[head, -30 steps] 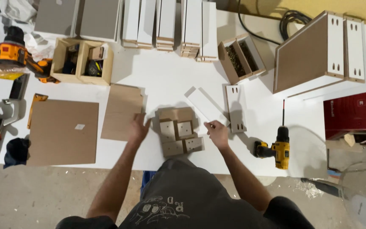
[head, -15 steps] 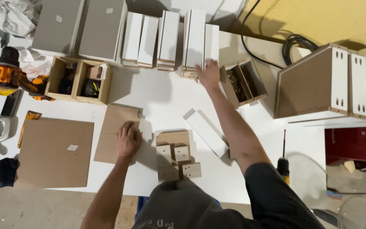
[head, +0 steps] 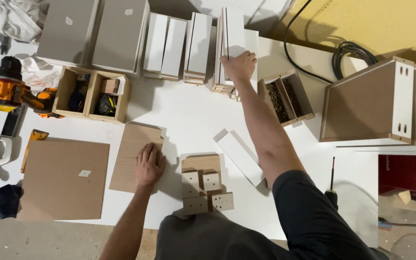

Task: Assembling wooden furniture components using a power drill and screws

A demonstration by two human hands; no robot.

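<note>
From the head view, the right hand reaches across the white counter, its grip clasped over the near end of a white panel standing in the far row. The left hand lies flat, grip released, on a thin brown board beside small wooden blocks.

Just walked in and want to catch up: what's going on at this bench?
A person leans over a white table. Their right hand reaches far across and grips a white panel standing in a stack at the back. Their left hand lies flat on a thin brown board. Small drilled wooden blocks sit nearby.
</note>
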